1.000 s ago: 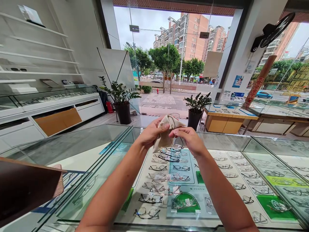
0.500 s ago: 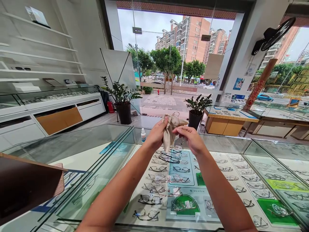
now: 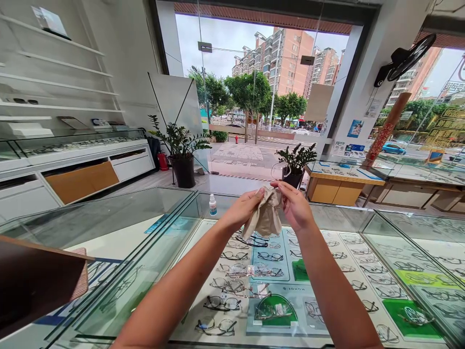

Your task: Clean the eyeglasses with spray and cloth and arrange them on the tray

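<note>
My left hand (image 3: 250, 206) pinches a crumpled beige cloth (image 3: 262, 222), which hangs down over the glass case. With closed fingertips, my right hand (image 3: 295, 206) grips a pair of thin-rimmed eyeglasses (image 3: 289, 170) at the cloth's upper right edge. One fine curved part of them stands up above the fingers; the rest is hidden by cloth and hand. Both hands are close together, with the cloth between them. Beyond my left forearm, a small white bottle (image 3: 212, 204) stands upright.
Below my arms is a glass display case (image 3: 189, 213) with rows of eyeglasses (image 3: 222, 303). A dark brown board-like object (image 3: 39, 286) juts in at lower left. Past the case stand two potted plants (image 3: 182, 169), another counter (image 3: 329, 189) and a glass front.
The cloth has swung open and hangs wider, slightly lower and further right. My right hand has turned, and the eyeglasses now show above its fingers. The view has shifted slightly.
</note>
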`<control>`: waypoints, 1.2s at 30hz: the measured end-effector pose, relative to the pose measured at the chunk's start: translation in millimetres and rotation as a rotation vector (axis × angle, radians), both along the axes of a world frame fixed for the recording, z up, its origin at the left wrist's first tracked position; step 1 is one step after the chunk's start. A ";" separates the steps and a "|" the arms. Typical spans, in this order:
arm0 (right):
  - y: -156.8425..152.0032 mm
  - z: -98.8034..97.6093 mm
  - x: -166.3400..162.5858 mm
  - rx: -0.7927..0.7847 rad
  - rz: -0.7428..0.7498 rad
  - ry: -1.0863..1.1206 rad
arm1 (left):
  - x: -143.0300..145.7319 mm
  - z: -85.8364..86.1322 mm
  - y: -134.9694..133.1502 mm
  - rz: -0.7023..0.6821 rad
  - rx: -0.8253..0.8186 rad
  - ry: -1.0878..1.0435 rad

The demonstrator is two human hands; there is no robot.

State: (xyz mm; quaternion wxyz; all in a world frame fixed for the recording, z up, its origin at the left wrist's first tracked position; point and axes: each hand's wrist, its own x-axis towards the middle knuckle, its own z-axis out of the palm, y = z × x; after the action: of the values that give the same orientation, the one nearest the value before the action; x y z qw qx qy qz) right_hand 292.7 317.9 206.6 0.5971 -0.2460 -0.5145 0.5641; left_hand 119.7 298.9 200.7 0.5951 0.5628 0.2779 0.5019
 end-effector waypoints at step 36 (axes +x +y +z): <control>-18.6 0.5 -23.8 -0.008 -0.063 0.172 | 15.3 -6.8 -0.3 0.127 0.128 -0.116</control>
State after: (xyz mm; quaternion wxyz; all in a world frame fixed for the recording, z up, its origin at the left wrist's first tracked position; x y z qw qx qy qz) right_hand 269.0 299.3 207.1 0.6556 -0.2152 -0.4512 0.5659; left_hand 134.9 298.6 193.9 0.5402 0.5509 0.2454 0.5869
